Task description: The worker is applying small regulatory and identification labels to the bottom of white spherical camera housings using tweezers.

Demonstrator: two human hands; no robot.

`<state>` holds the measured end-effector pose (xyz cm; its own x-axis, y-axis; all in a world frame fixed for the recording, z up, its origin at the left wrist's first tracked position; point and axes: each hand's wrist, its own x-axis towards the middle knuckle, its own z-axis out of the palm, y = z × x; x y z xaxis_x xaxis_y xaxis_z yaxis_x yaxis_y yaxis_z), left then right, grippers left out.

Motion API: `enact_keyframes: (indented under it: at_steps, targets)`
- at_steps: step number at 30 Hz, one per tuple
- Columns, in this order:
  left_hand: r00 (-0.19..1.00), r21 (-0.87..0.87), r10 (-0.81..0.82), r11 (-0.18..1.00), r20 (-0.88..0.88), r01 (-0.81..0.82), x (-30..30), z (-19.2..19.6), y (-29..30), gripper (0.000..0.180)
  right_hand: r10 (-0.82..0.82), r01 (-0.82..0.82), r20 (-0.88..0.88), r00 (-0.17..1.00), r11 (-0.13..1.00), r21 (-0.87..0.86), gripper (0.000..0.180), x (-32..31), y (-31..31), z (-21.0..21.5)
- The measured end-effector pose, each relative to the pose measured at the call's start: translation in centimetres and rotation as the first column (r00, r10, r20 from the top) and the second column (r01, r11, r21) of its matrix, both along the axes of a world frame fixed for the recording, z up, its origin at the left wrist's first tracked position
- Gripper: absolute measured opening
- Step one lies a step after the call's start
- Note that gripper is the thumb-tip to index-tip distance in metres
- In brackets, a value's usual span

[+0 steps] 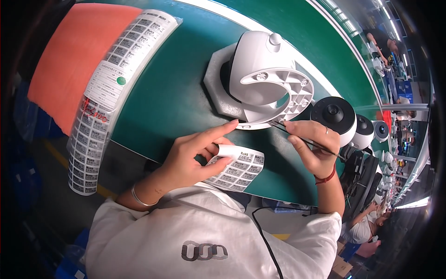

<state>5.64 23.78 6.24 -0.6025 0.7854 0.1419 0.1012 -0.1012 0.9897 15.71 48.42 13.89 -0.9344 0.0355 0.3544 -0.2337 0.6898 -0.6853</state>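
Note:
My left hand (189, 156) pinches a small sheet of printed labels (242, 171) between thumb and fingers, and the sheet's upper edge curls over. Its index finger stretches out to the rim of a white plastic housing (260, 53). That housing lies on its side, its ribbed, curved underside turned toward me. In my right hand (317, 146) is a pair of dark tweezers (297, 135), closed in by thumb and fingers. The tweezer tips reach the lower edge of the housing's curved base. Whether a label sits between the tips is too small to tell.
A grey octagonal pad (214, 83) lies under the housing on the green table (162, 88). Longer label sheets (123, 56) rest at the left over an orange sheet (69, 51). White devices with round black fronts (332, 111) line the right side. People work farther off.

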Motion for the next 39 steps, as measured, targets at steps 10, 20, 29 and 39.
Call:
enact_keyframes:
  at_steps: [10,20,29,39]
  targets:
    - [0.994,-0.020,0.003,1.000,-0.110,-0.005,0.1,0.0,0.1,0.065,-0.228,0.381,0.323,0.918,0.728,-0.570,0.024,1.7,-1.8,-1.2]
    - [0.996,-0.037,-0.003,0.999,-0.093,0.000,0.1,0.2,0.2,0.069,-0.164,0.236,-0.256,0.953,0.930,0.282,0.020,1.2,-4.9,-2.2]
    - [0.999,0.014,-0.005,1.000,0.041,0.005,0.2,-0.1,-0.2,0.067,-0.371,0.310,-0.147,0.917,0.894,-0.324,0.024,0.6,-2.7,6.5]
    - [0.999,-0.001,-0.032,0.999,-0.044,0.032,-0.2,0.6,-0.9,0.033,0.107,-0.339,0.436,0.893,0.797,0.499,0.029,-11.7,0.5,13.1]
